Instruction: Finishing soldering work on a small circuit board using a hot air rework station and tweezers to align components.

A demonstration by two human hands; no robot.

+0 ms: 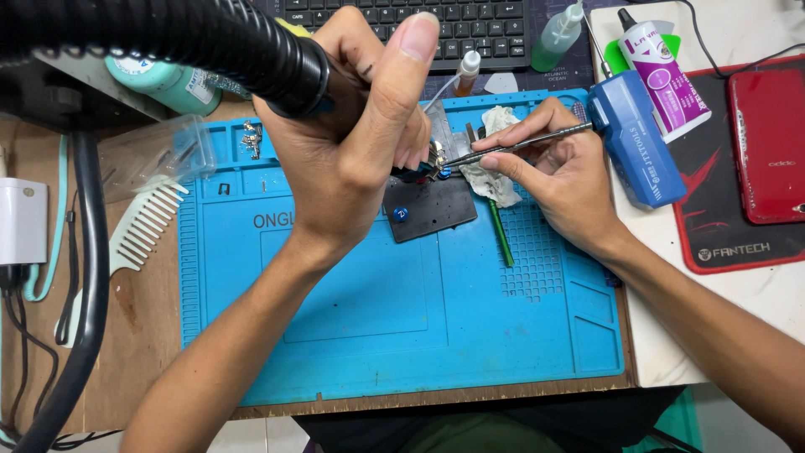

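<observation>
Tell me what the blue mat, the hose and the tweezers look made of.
Mat: likely silicone or rubber; matte blue with moulded compartments and grid. Hose, in the left hand: black ribbed flexible plastic or rubber. Tweezers, in the right hand: metal, grey with a dull shine.

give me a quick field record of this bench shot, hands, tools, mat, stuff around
left hand: gripping the black hose handpiece, nozzle aimed down at the small part
right hand: pinching metal tweezers, tips at the same small part
work spot: dark holder plate on the blue mat
beside it: crumpled tissue, green stick
right side: blue box, glue tube, red phone
left side: white comb
top: keyboard
</observation>
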